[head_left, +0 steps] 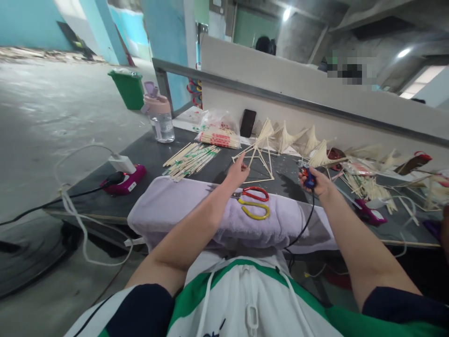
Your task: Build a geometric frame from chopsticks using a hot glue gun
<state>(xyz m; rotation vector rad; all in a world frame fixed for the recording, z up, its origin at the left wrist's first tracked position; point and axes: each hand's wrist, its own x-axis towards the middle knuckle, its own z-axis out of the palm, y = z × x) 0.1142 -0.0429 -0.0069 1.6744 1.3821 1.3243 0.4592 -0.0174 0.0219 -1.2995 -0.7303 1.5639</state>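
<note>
My left hand (239, 171) is closed at the left side of a frame (271, 164) built from thin wooden sticks, its fingers pinching a stick near the corner. The frame stands on the dark table with a triangular base and sticks rising to a point. To its right, my right hand (320, 181) grips a small blue glue gun (308, 178), apart from the frame, with a black cord hanging down. Scissors (255, 202) with one red and one yellow handle lie on a lilac towel (182, 201) below my left hand.
Loose chopsticks in wrappers (191, 160), a bagged bundle (219, 135), a phone (248, 122) and a water bottle (159, 117) stand or lie behind. Finished-looking stick shapes (312, 139) line the partition. Purple power strips (123, 180) with cords sit at both sides.
</note>
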